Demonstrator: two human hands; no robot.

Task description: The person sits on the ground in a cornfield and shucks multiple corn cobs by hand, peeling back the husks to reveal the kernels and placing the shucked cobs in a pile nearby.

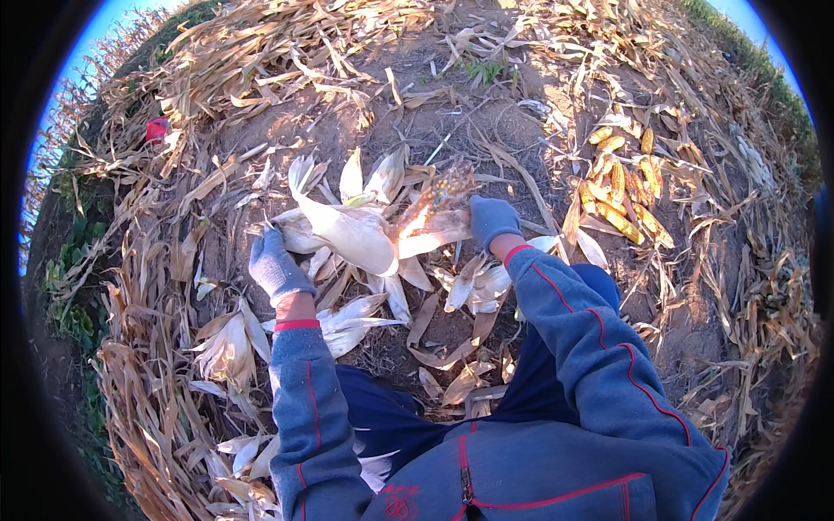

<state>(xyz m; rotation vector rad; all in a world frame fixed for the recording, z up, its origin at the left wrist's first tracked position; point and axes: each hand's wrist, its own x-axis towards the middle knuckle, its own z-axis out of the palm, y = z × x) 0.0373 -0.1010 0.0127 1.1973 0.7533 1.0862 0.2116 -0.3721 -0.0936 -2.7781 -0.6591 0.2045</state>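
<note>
Both hands wear light grey knit gloves. My left hand (277, 266) is closed on one end of a pale corn husk (355, 238), at the left of the middle. At its right side, my right hand (493, 221) grips another part of the husk, level with a reddish-brown, partly sunlit part (433, 202) that looks like an opened ear or its silk; which one I cannot tell. The husk is spread open between the hands, above other loose husks (358, 319) on the ground.
Several husked yellow corn cobs (619, 218) lie in a pile on the soil at the right. Dry stalks and leaves (140, 397) cover the ground around. A red object (156, 130) lies at the upper left. Loose husks (231, 355) lie by my left forearm.
</note>
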